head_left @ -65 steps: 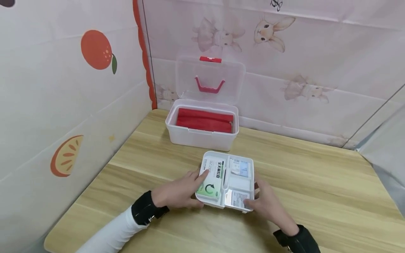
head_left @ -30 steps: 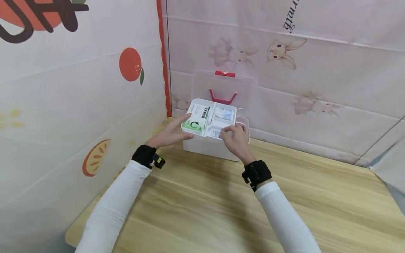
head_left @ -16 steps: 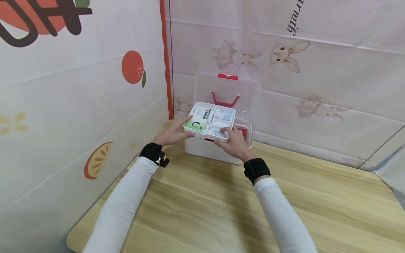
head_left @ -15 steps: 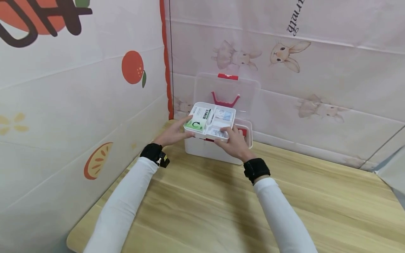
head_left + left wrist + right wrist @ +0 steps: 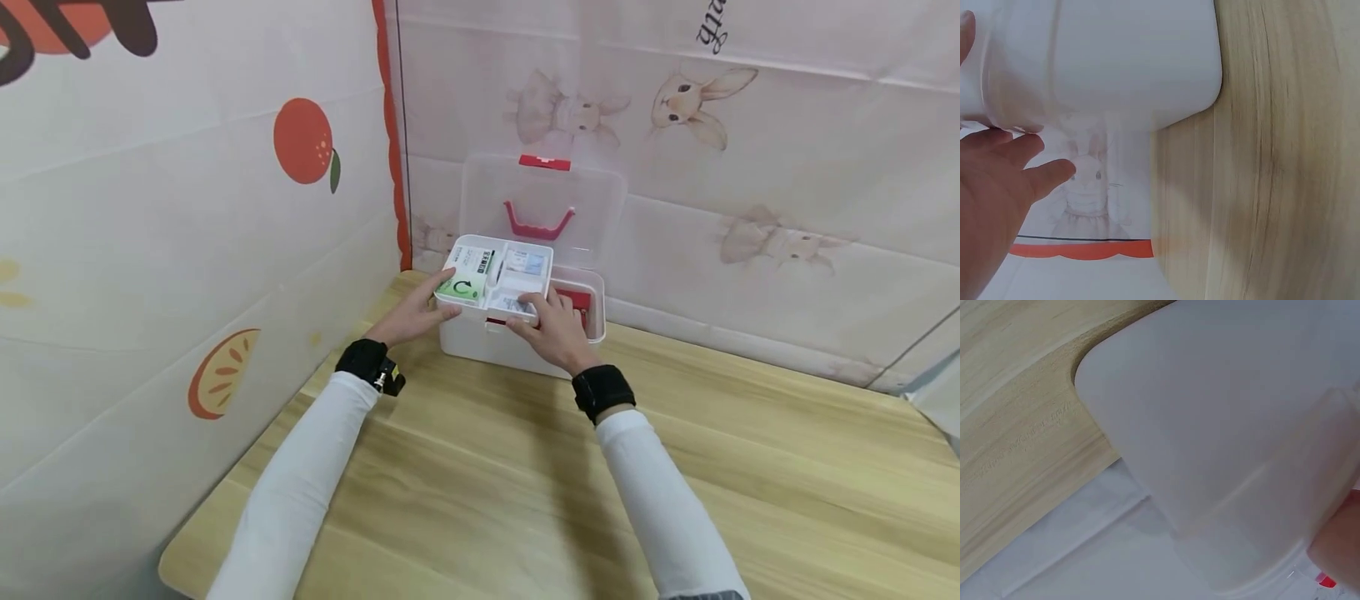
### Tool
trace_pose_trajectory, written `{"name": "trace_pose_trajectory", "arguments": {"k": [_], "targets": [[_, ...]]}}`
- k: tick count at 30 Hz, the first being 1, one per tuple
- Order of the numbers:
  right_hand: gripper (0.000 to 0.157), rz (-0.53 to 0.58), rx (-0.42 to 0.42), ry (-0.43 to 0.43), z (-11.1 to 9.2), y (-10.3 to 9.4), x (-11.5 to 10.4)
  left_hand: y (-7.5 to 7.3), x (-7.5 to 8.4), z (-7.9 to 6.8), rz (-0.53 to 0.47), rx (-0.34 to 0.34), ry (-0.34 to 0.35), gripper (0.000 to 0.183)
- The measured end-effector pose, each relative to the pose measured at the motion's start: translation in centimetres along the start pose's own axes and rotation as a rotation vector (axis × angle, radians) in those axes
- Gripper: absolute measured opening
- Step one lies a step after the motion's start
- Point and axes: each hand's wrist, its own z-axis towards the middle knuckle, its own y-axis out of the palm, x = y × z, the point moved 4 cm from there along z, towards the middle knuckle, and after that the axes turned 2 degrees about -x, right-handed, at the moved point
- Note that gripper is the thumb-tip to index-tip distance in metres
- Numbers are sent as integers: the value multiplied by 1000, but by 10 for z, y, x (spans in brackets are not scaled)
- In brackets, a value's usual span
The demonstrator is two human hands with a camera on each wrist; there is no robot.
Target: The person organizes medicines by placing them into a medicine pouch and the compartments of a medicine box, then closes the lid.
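A white divided tray [image 5: 500, 286] is held by both hands at the top of a translucent first-aid box [image 5: 498, 342], covering its left part. My left hand [image 5: 411, 317] grips the tray's left end, thumb low at the front and fingers along the side. The right hand [image 5: 558, 335] pinches its right front corner, with one finger over the rim. A green and white medicine box [image 5: 467, 275] fills the left compartment; small packets [image 5: 527, 263] lie in the right ones. In the left wrist view, the left fingers [image 5: 1022, 150] are beside the box's upper edge.
A clear lid [image 5: 592, 200] with a pink-red handle [image 5: 536, 229] and red latch [image 5: 545, 162] stands open behind the box. Part of a red pouch [image 5: 573, 300] shows inside. The wooden table [image 5: 465, 492] meets patterned wall sheets at the left and back.
Both hands have carried the tray from the table's middle up to the open box. During the last half second it shifts slightly left relative to the box, revealing more of the red pouch.
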Motion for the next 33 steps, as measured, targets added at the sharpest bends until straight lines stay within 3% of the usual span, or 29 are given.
{"name": "trace_pose_trajectory", "arguments": {"k": [10,19,24,30,33], "targets": [[59,1,2,15,3,0,0,1,0,4,-25,-11,-31,69],[60,-12,57,8,3,5,1,1,5,3,-27,0,18,57],[62,-45,84,-2,3,8,2,2,2,2,-23,-21,14,56],[66,-121,63,23,3,10,4,4,-3,3,-1,-44,1,58],[67,-141,47,35,3,11,6,5,-2,4,30,-42,25,60]]}}
